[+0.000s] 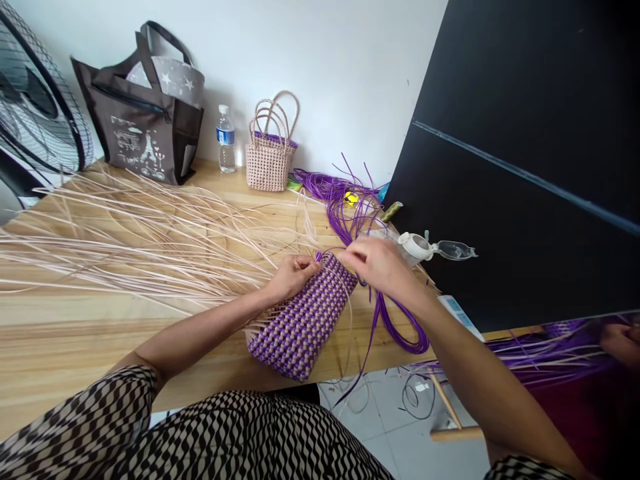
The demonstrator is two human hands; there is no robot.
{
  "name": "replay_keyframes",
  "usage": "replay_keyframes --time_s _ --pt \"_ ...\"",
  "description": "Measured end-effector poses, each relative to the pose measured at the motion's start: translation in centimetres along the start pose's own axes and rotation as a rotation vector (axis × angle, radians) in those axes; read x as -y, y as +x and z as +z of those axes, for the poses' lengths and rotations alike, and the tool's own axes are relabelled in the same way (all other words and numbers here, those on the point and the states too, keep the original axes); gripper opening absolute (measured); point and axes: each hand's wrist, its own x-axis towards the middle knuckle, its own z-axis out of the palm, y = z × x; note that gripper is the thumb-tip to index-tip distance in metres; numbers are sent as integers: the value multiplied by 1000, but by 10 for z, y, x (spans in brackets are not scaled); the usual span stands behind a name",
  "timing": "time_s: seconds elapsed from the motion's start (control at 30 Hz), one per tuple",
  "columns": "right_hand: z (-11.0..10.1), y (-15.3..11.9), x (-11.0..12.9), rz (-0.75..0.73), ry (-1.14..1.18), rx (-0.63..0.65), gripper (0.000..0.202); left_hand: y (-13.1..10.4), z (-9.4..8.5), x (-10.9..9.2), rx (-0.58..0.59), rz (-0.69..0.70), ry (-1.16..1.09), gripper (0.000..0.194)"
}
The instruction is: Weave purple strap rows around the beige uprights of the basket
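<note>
A purple and beige woven basket (305, 320) lies tilted on the wooden table in front of me. My left hand (296, 275) is closed, its thumb and fingers pinching at the basket's far left edge beside a short purple strand end. Just beyond the far right edge, my right hand (373, 260) is closed in a pinch; what lies between its fingertips is too small to make out. A thin beige strand (350, 313) curves down over the basket's right side. Long loose beige strands (165, 247) fan out leftward from the basket, partly under my left forearm.
Purple strands (330, 187) lie heaped behind, with a loop (415, 343) at right. A finished small handbag (270, 163), water bottle (227, 143), dark tote (145, 127) and fan (40, 100) line the back. A black panel (525, 133) borders the right; another person's hand (620, 343) shows there.
</note>
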Motion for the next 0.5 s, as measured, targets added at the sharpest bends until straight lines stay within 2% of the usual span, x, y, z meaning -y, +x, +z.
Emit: replay_keyframes --time_s 0.1,0.17,0.27,0.4,0.5 --pt "6 -20 17 59 47 215 19 -1 0 -1 -9 2 10 36" --pt "4 -27 20 68 95 257 19 -1 1 0 1 -3 16 36" --pt "-5 -27 18 -20 298 316 20 -2 3 1 28 7 31 35" --pt "-2 -15 13 -59 683 252 15 -2 3 2 35 51 72 35" --pt "17 -8 8 71 926 166 21 -2 3 3 19 55 92 37"
